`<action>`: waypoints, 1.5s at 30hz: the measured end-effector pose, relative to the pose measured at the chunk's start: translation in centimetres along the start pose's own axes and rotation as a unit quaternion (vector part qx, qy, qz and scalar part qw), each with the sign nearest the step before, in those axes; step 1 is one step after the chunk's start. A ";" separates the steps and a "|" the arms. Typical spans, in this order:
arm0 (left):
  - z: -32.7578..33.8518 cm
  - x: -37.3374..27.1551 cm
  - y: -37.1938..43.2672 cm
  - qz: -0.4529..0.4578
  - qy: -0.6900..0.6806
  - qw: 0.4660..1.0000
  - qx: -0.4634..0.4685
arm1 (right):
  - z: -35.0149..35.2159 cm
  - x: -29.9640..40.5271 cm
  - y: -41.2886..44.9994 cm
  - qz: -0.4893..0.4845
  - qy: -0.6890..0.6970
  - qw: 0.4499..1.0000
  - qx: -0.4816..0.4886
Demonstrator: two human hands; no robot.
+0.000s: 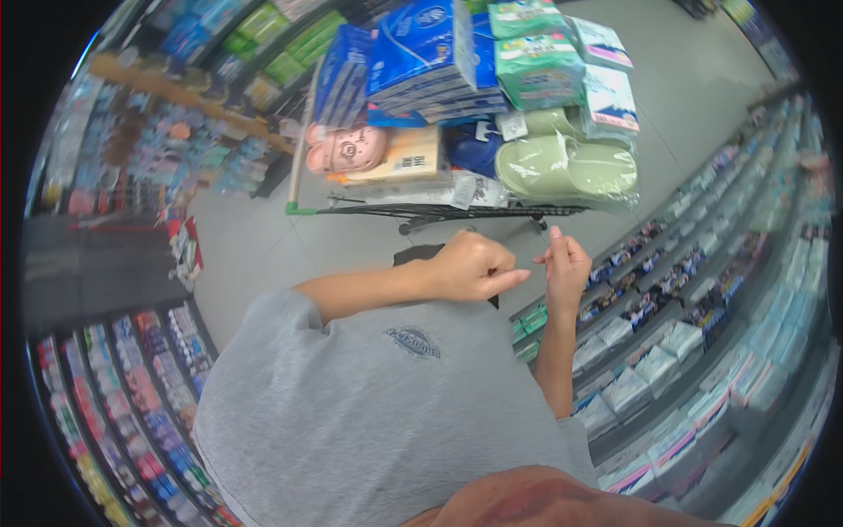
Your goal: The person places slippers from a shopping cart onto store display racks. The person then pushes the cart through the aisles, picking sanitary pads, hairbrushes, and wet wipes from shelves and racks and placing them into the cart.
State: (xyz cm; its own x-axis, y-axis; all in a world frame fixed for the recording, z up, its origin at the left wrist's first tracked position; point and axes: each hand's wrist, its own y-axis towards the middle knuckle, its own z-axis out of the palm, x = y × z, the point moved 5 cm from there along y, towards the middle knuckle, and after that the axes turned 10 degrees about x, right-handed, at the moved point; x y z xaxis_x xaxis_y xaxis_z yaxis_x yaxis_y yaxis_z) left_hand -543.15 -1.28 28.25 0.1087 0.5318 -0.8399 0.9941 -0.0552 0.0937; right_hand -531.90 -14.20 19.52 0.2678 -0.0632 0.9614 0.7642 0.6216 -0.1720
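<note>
My left hand (471,267) is curled into a loose fist in front of my grey T-shirt (395,408), its thumb pointing right. Nothing shows in it. Just right of it, my right hand (566,267) is raised with its fingers curled, and no object is visible there either. Both hands are apart from the shopping cart (421,211) ahead. Blue tissue packs (421,56) are piled in the cart beside green packs (540,69) and white packs (609,99). Nearer me lie pink clogs (349,148), light green slippers (566,165) in clear plastic and a dark blue shoe (473,146).
Shelves (658,369) of packaged goods run along the right. More shelves (132,408) stand at lower left, with hanging goods (178,145) at upper left. Grey tiled floor (250,244) lies around the cart. A yellowish pack (408,155) bearing writing lies beside the clogs.
</note>
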 end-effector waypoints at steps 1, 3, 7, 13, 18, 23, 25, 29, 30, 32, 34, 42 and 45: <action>0.1 0.3 -1.1 -0.023 0.009 1.000 0.006 | 0.6 -0.5 0.4 0.000 0.011 1.000 0.027; 0.2 1.1 -3.3 -0.081 0.014 0.996 -0.014 | 1.4 -0.4 1.0 -0.004 -0.019 0.998 0.061; -0.3 1.8 -6.9 -0.131 0.019 0.988 -0.075 | 3.5 -0.6 1.3 0.006 -0.047 0.993 0.109; -2.5 2.3 -11.6 -0.144 -0.002 0.981 -0.132 | 9.2 -3.0 -0.4 0.045 -0.053 0.984 0.163; -5.4 4.0 -16.5 -0.149 -0.027 0.979 -0.137 | 17.2 -5.5 -1.9 0.029 -0.084 0.969 0.233; -11.1 6.8 -24.2 -0.183 -0.016 0.964 -0.193 | 27.8 -7.4 -2.2 -0.024 -0.148 0.956 0.251; -13.2 8.8 -28.6 -0.199 -0.035 0.955 -0.219 | 33.2 -7.4 -2.2 -0.051 -0.203 0.948 0.239; -17.4 13.7 -39.0 -0.301 -0.045 0.900 -0.311 | 45.1 -8.8 -0.7 -0.107 -0.266 0.923 0.257; -18.2 14.4 -41.6 -0.332 -0.053 0.882 -0.329 | 47.8 -9.9 0.1 -0.129 -0.283 0.915 0.259; -20.1 14.7 -45.9 -0.330 -0.064 0.870 -0.361 | 52.3 -12.4 2.8 -0.176 -0.384 0.868 0.260; -21.7 15.4 -50.7 -0.331 -0.069 0.845 -0.414 | 55.9 -14.7 4.7 -0.193 -0.455 0.837 0.234; -22.8 16.5 -64.1 -0.409 -0.093 0.718 -0.555 | 60.0 -21.1 16.6 -0.219 -0.578 0.782 0.076; -22.4 17.2 -66.2 -0.430 -0.119 0.689 -0.572 | 60.1 -20.7 20.4 -0.130 -0.530 0.836 0.052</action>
State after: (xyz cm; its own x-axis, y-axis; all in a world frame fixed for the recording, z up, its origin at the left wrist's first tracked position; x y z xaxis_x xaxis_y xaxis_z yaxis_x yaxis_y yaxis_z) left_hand -607.19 30.42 19.56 -0.3861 -0.2077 -0.8988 0.0538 0.9676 -0.2467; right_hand -557.12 46.65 9.02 -0.6121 0.4876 0.6226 0.6463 0.7621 0.0385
